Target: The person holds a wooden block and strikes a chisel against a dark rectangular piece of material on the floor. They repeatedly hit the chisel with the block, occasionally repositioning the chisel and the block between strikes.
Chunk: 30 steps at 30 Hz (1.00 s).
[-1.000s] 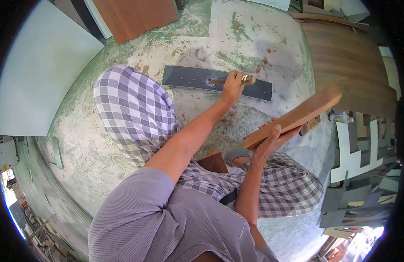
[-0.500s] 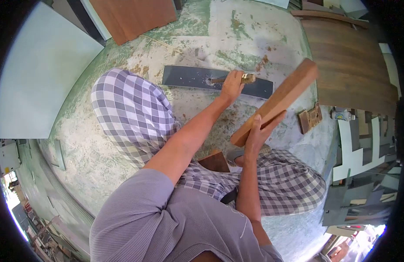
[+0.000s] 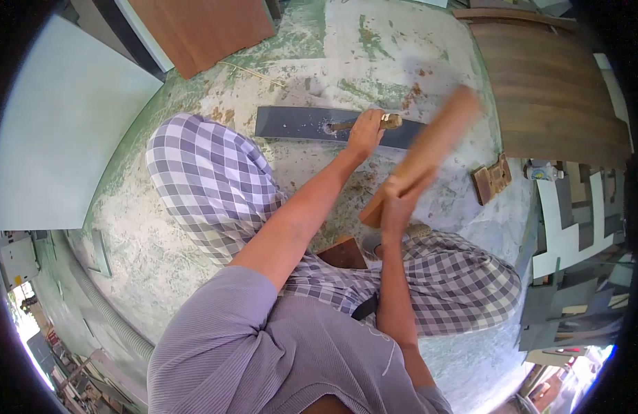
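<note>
A long dark grey board lies flat on the floor, with a rough notch and pale chips near its middle. My left hand is closed round a chisel, held low over the board with its tip at the notch. The chisel's handle end sticks out to the right of my fist. My right hand grips a thick wooden block near its lower end. Motion blurs the block's upper end, which is tilted up to the right and hides the board's right end.
Between my legs lies a small brown wood piece. Another notched wood block rests on the floor to the right. Brown panels and cut sheets line the right side. A pale panel stands left, above a ribbed hose.
My right hand has swung the wooden block a little to the left, toward the chisel's handle. My left hand and the chisel stay in place at the notch.
</note>
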Motion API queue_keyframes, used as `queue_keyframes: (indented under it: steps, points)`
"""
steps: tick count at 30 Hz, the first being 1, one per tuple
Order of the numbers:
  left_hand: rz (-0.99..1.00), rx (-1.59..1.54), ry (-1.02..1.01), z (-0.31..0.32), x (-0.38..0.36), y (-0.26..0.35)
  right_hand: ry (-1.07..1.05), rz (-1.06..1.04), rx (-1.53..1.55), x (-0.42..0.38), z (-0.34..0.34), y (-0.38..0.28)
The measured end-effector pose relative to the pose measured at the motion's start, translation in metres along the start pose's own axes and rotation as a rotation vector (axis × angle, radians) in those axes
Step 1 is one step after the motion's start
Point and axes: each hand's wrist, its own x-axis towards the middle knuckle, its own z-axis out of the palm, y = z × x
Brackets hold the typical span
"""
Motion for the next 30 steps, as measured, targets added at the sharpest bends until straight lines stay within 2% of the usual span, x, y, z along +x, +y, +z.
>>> queue_keyframes:
  steps: [1, 7, 14, 17, 19, 20, 22, 23, 25, 26, 28, 29, 30]
  points:
    - [0.026, 0.002, -0.002, 0.0, -0.001, -0.003, -0.187, 0.075, -0.141, 0.0, 0.001, 0.007]
    - [0.051, 0.079, -0.024, 0.003, -0.001, -0.013, -0.211, 0.194, -0.07, 0.004, 0.01, 0.017]
    - [0.012, 0.195, 0.025, 0.017, 0.001, -0.013, -0.189, 0.138, -0.068, 0.012, 0.011, 0.029]
    - [0.0, 0.269, -0.046, 0.029, -0.002, -0.018, -0.197, 0.167, 0.047, 0.019, 0.011, 0.047]
    - [0.011, 0.523, -0.224, 0.051, -0.01, -0.025, -0.167, 0.214, 0.231, 0.023, 0.008, 0.071]
    - [0.019, 0.525, -0.207, 0.055, -0.015, -0.026, -0.169, 0.195, 0.234, 0.024, 0.008, 0.088]
    - [0.092, 0.53, -0.3, 0.055, -0.034, -0.035, -0.099, 0.108, 0.068, 0.018, 0.013, 0.121]
    - [0.092, 0.536, -0.322, 0.049, -0.038, -0.039, -0.095, 0.129, 0.077, 0.016, 0.014, 0.103]
    - [0.122, 0.507, -0.373, 0.04, -0.047, -0.04, -0.221, 0.349, 0.266, 0.018, 0.003, 0.072]
    - [0.115, 0.511, -0.371, 0.034, -0.042, -0.037, -0.229, 0.35, 0.266, 0.022, 0.003, 0.077]
    - [0.102, 0.387, -0.223, 0.018, -0.028, -0.031, -0.119, 0.251, 0.246, 0.031, 0.01, 0.086]
    - [0.093, 0.399, -0.234, 0.005, -0.02, -0.024, -0.128, 0.265, 0.254, 0.031, 0.01, 0.077]
    - [-0.047, 0.294, -0.15, -0.009, -0.007, -0.015, -0.118, 0.289, 0.281, 0.032, 0.005, 0.057]
